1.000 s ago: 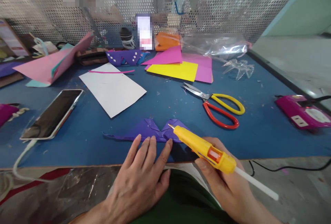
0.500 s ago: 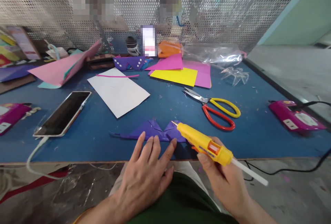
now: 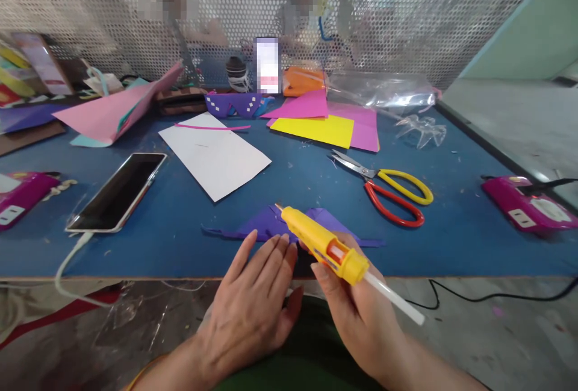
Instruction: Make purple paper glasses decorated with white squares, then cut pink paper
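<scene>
My right hand (image 3: pixel 356 300) is wrapped round a yellow glue gun (image 3: pixel 311 235), with a white glue stick (image 3: pixel 395 297) jutting from its rear. The gun's metal nozzle points up and left, over the top edge of a purple paper shape (image 3: pixel 255 225) with two peaks and thin side strips. Whether the nozzle touches the paper I cannot tell. My left hand (image 3: pixel 253 294) lies flat with its fingers stretched out, the fingertips resting on the paper's lower edge. The glue gun hides the middle of the paper.
Scissors (image 3: pixel 383 185) with red and yellow handles lie to the right. White paper (image 3: pixel 217 162) and a phone on a cable (image 3: pixel 121 192) are to the left. Coloured sheets (image 3: pixel 316 131) and a decorated purple mask (image 3: pixel 235 105) lie farther back. A magenta power strip (image 3: pixel 528 203) is at far right.
My right hand has moved the glue gun left, its nozzle passing from the right peak to the left one. The fingers of my left hand have drawn closer together. The view has shifted slightly.
</scene>
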